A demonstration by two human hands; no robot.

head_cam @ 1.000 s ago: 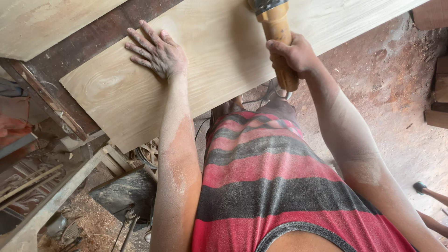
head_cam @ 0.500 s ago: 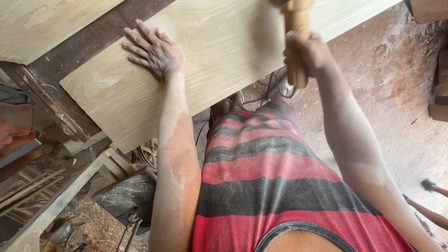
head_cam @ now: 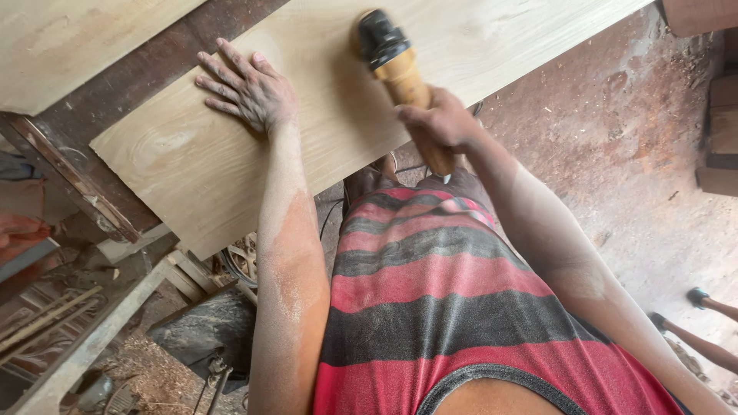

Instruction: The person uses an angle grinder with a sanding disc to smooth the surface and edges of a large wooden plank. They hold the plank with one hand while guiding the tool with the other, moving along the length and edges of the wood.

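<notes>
Your striped shirt nearest, red and dark bands, dust on both forearms. Dirt floor lay right; another person's feet at far right edge. Sawdust and scrap wood lay near left. Your right hand was clamped around yellow handle of sander, black head down on board. Your left hand lay flat, fingers spread, pressing board left of sander. Board rested on bench, near edge overhanging toward you.
</notes>
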